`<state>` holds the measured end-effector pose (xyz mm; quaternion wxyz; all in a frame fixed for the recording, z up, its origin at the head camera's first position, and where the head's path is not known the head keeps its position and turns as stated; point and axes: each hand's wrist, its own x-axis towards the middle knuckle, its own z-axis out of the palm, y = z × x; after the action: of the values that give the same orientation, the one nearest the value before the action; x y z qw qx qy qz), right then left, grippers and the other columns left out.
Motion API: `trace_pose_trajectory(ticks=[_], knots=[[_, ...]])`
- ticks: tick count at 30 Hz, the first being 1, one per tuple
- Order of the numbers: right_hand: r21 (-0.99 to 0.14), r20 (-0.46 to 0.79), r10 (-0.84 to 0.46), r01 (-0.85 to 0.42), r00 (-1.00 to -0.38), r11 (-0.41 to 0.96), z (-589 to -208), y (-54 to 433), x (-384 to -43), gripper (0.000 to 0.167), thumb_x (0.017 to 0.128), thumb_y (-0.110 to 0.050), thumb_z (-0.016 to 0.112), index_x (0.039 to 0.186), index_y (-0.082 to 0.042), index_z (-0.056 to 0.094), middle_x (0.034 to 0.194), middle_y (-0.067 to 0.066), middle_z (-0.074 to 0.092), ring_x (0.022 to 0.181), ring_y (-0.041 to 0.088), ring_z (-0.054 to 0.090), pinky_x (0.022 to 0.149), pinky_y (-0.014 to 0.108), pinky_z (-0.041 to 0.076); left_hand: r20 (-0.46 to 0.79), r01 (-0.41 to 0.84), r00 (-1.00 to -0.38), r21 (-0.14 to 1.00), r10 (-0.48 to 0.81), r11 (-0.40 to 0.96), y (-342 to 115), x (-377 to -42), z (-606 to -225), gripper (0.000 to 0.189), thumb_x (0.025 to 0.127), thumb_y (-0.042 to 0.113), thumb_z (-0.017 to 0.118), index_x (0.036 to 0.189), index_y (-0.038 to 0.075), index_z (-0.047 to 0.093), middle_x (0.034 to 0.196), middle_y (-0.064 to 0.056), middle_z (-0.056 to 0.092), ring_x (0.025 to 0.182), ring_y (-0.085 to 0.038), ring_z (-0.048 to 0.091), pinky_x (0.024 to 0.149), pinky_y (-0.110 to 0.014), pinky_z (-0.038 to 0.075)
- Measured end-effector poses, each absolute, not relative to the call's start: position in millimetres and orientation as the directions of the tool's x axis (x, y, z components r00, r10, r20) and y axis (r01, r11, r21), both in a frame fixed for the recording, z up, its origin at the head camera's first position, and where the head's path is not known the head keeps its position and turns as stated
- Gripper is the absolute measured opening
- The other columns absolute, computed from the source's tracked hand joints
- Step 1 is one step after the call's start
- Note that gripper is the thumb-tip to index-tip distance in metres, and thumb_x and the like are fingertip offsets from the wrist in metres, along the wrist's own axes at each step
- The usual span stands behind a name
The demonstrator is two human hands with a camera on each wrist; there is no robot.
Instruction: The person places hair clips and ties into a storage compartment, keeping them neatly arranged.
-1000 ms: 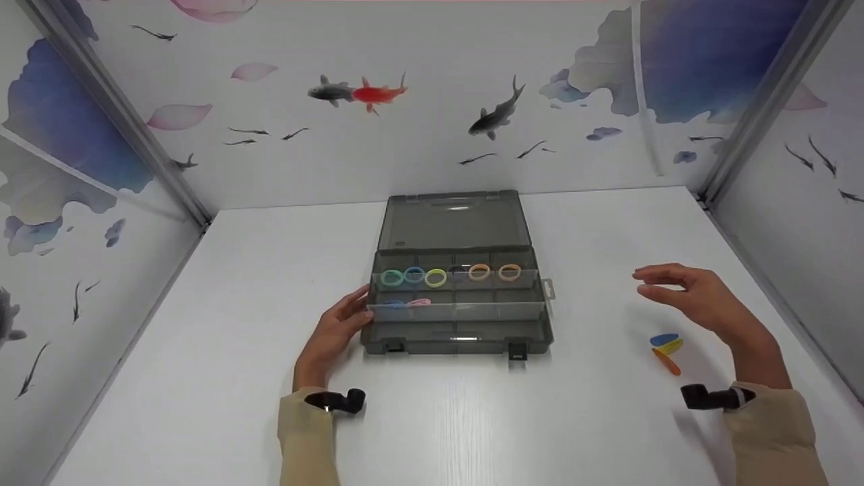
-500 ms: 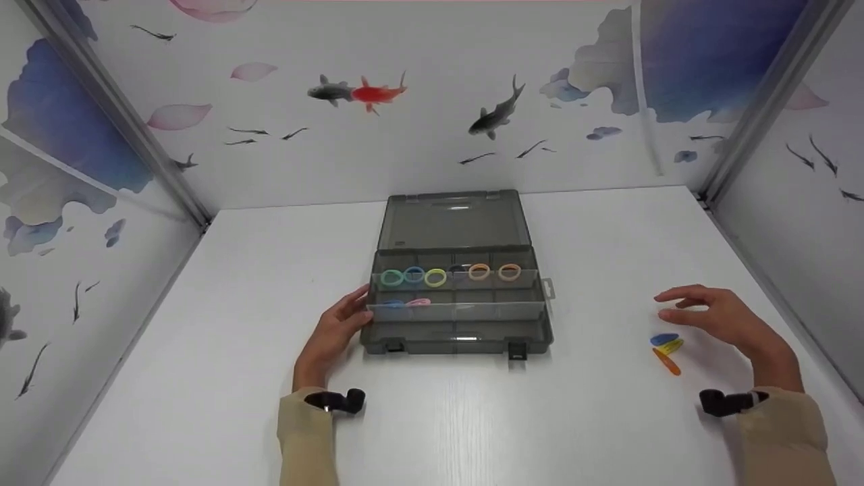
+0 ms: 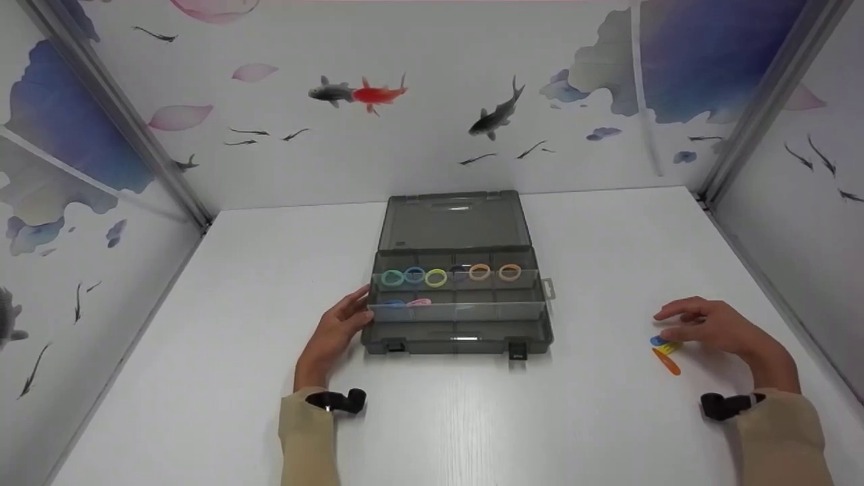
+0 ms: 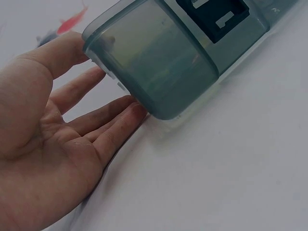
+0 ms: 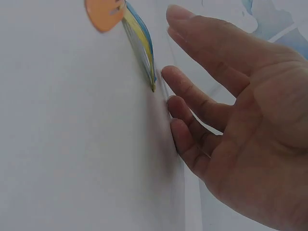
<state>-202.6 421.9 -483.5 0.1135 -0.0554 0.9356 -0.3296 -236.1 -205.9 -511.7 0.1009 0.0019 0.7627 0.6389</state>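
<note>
A grey see-through compartment box (image 3: 459,331) stands on the table with its lid folded back. My left hand (image 3: 335,331) rests against its left side; in the left wrist view the thumb lies at the rim and straight fingers touch the box wall (image 4: 159,67). My right hand (image 3: 719,327) hovers over several small hair clips at the right, its fingers relaxed and holding nothing. The blue clip (image 3: 656,341) and yellow clip (image 3: 668,349) are partly hidden beneath it. An orange clip (image 3: 666,362) lies just in front. The right wrist view shows the fingers apart from the clips.
Hair ties, among them a green one (image 3: 392,278) and an orange one (image 3: 509,273), sit in the box's back row. A blue and a pink piece (image 3: 419,302) lie in the middle row. Printed panels (image 3: 432,135) wall the table's back and sides.
My right hand has moved slightly right and down, toward the clips, and now covers part of the blue and yellow ones. The left hand and the box have stayed put.
</note>
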Motion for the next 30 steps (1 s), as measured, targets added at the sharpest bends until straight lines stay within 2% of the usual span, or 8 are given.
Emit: trace_pose_trajectory(ticks=[4, 10, 16, 23, 30], knots=[[-0.624, -0.159, -0.204, -0.062, -0.966, 0.779, -486.0, 423.1, -200.7, 0.040, 0.086, -0.037, 0.079, 0.119, -0.014, 0.073, 0.137, 0.016, 0.056, 0.102, -0.006, 0.043, 0.082, 0.016, 0.043, -0.158, -0.133, -0.979, 0.974, 0.128, 0.183, -205.8, -235.6, -512.0, 0.054, 0.097, 0.028, 0.067, 0.148, 0.033, 0.048, 0.158, -0.005, 0.043, 0.148, -0.025, 0.039, 0.123, -0.048, 0.032], [-0.631, -0.152, -0.212, -0.070, -0.965, 0.773, -485.2, 421.2, -199.8, 0.038, 0.085, -0.033, 0.080, 0.117, -0.013, 0.074, 0.135, 0.015, 0.056, 0.099, -0.009, 0.043, 0.081, 0.015, 0.042, -0.156, -0.131, -0.979, 0.975, 0.130, 0.179, -205.8, -236.3, -513.5, 0.056, 0.096, 0.028, 0.067, 0.148, 0.032, 0.048, 0.158, -0.006, 0.043, 0.148, -0.026, 0.039, 0.123, -0.049, 0.032], [-0.631, -0.164, -0.161, -0.022, -0.973, 0.776, -483.7, 417.6, -201.0, 0.039, 0.086, -0.037, 0.078, 0.118, -0.013, 0.072, 0.126, 0.008, 0.059, 0.098, -0.002, 0.045, 0.078, 0.015, 0.044, -0.140, -0.115, -0.981, 0.977, 0.134, 0.177, -205.2, -237.2, -514.1, 0.056, 0.096, 0.028, 0.068, 0.148, 0.031, 0.048, 0.158, -0.007, 0.043, 0.149, -0.026, 0.038, 0.122, -0.047, 0.034], [-0.604, -0.175, -0.138, -0.004, -0.975, 0.797, -483.0, 414.2, -201.8, 0.040, 0.089, -0.036, 0.075, 0.119, -0.011, 0.071, 0.126, 0.016, 0.060, 0.096, 0.005, 0.046, 0.075, 0.018, 0.047, -0.137, -0.113, -0.981, 0.979, 0.139, 0.168, -205.7, -237.6, -515.4, 0.055, 0.097, 0.025, 0.067, 0.149, 0.029, 0.048, 0.158, -0.010, 0.042, 0.148, -0.029, 0.039, 0.121, -0.048, 0.035], [-0.619, -0.207, -0.110, 0.043, -0.972, 0.784, -481.9, 410.8, -203.9, 0.046, 0.092, -0.040, 0.071, 0.122, -0.006, 0.068, 0.124, 0.022, 0.061, 0.103, 0.025, 0.055, 0.076, 0.024, 0.049, -0.133, -0.107, -0.981, 0.979, 0.143, 0.176, -205.6, -238.1, -514.6, 0.056, 0.098, 0.026, 0.066, 0.150, 0.028, 0.047, 0.159, -0.010, 0.041, 0.150, -0.029, 0.036, 0.122, -0.050, 0.033]])
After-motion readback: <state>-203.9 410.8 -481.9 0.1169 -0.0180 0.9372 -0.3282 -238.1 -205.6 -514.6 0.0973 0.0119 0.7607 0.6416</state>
